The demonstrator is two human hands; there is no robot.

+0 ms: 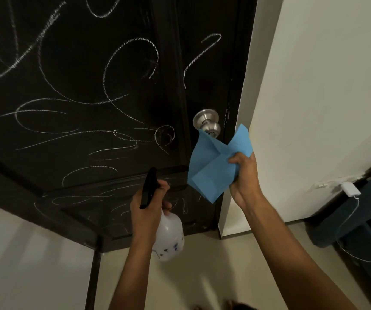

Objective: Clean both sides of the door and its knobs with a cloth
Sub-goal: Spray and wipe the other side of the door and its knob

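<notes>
At the dark door [90, 86], chalk scribbles uncleaned, knob [207, 123] unwiped; left hand [145, 211] grips spray bottle [169, 238]; right hand [245, 177] pinches blue cloth [213, 162]; cleaning seemingly unstarted.

A home interior — dark panelled door [95, 90] with a round knob [207, 123], plain white walls [319, 97], pale floor [34, 265].

Pale floor [180, 276] fills the near part of the view, smooth and light beige. At its far edge stands the dark door [90, 86], bottom edge just above the floor. Far right, a dark blue piece of furniture [359, 231] sits on the floor against the white wall [314, 108], a thin white cable [350, 253] trailing down beside it. At the near edge, something blurred, cannot tell what.
</notes>
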